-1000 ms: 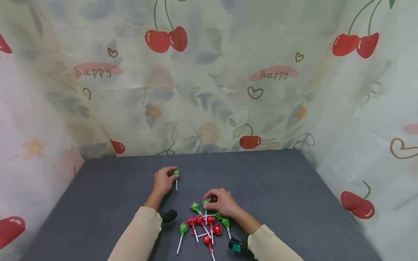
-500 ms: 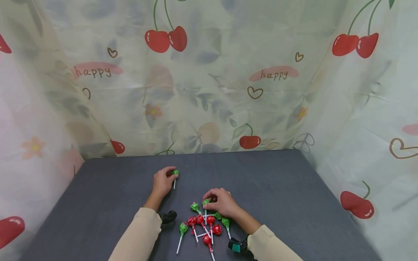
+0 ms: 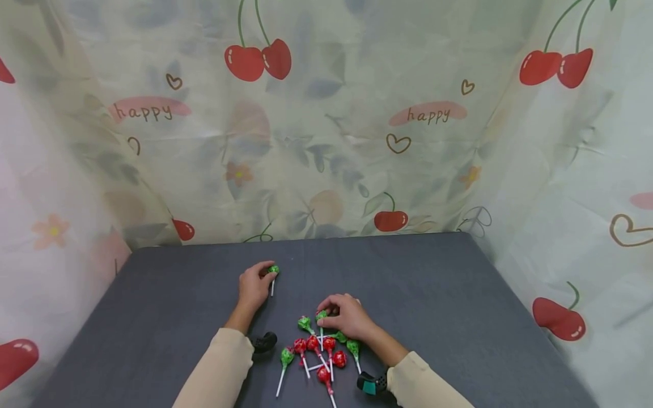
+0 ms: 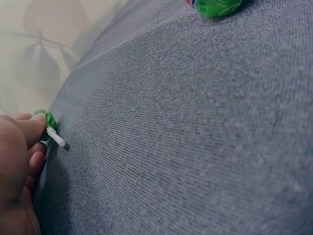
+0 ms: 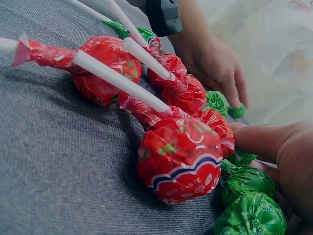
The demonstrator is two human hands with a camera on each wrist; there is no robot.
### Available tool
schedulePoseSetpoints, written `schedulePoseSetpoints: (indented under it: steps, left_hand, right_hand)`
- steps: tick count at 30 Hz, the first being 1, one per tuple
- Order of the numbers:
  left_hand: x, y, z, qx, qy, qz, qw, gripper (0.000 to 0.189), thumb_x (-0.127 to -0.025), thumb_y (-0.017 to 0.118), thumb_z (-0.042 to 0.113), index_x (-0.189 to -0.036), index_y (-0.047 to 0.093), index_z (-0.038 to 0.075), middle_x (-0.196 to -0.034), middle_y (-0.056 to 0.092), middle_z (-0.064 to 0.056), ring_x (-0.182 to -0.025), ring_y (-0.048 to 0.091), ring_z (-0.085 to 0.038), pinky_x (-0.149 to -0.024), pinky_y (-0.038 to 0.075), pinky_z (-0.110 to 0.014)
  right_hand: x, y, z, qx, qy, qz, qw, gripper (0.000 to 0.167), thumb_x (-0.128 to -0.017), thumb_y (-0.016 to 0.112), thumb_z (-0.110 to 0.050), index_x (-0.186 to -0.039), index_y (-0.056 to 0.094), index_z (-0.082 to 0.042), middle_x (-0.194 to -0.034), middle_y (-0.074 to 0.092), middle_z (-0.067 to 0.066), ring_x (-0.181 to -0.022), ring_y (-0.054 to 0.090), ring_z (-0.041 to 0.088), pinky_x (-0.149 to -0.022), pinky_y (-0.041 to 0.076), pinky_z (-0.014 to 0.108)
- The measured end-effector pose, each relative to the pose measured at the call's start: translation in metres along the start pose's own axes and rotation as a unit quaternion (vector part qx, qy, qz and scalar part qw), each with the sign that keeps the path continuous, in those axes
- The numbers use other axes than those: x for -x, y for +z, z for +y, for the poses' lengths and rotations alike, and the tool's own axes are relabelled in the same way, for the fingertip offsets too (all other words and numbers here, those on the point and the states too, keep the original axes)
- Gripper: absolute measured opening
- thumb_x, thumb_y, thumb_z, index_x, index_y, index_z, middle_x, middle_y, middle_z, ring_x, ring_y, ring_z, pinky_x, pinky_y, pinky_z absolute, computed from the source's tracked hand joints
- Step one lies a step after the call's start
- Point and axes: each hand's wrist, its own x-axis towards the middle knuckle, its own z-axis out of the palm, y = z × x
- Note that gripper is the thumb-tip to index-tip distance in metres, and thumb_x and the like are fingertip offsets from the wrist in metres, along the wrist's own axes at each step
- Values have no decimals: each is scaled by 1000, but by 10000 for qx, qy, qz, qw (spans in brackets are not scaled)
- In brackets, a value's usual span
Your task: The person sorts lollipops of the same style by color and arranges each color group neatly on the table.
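Note:
Toward the back of the table, my left hand (image 3: 254, 286) pinches a green-wrapped lollipop (image 3: 274, 270) between thumb and fingers. Its white stick (image 4: 57, 138) points away from the hand in the left wrist view, close to the cloth. My right hand (image 3: 347, 316) holds another green lollipop (image 3: 321, 315) by its head, at the far side of a cluster of lollipops. In the right wrist view the fingers partly hide that one. Several red lollipops (image 5: 181, 161) lie in the cluster with their sticks crossing, and more green lollipops (image 5: 249, 215) lie beside the right hand.
A single green lollipop (image 3: 287, 357) lies at the cluster's left. Another green one (image 3: 353, 348) lies by the right wrist. The dark grey table (image 3: 433, 294) ends at a patterned curtain (image 3: 326, 141) behind and at both sides. Both wrists wear black straps.
The lollipop in my left hand has shifted slightly left, and its stick now tilts with its lower end to the left. My right hand and the cluster look unchanged.

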Motion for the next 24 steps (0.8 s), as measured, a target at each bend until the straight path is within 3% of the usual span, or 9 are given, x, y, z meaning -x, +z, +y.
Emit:
schedulePoseSetpoints:
  steps: [17,24]
  left_hand:
    - [-1,1,-1,4,-1,41,10000,26,-91,69,15,-117,71,10,-96,68,-9,-88,61,-26,-78,46,-42]
    - [0,0,-2,70,-20,-1,10000,27,-92,68,14,-118,70,9,-98,69,-10,-88,61,-26,-78,46,-43]
  right_hand:
    - [1,0,-1,66,73,-5,10000,15,-83,79,-29,-95,72,-22,-83,60,-13,-80,49,11,-79,31,38]
    - [-1,-3,-5,-89,186,-142,9997,15,-84,78,-26,-97,73,-19,-82,59,-10,-76,50,11,-70,40,31]
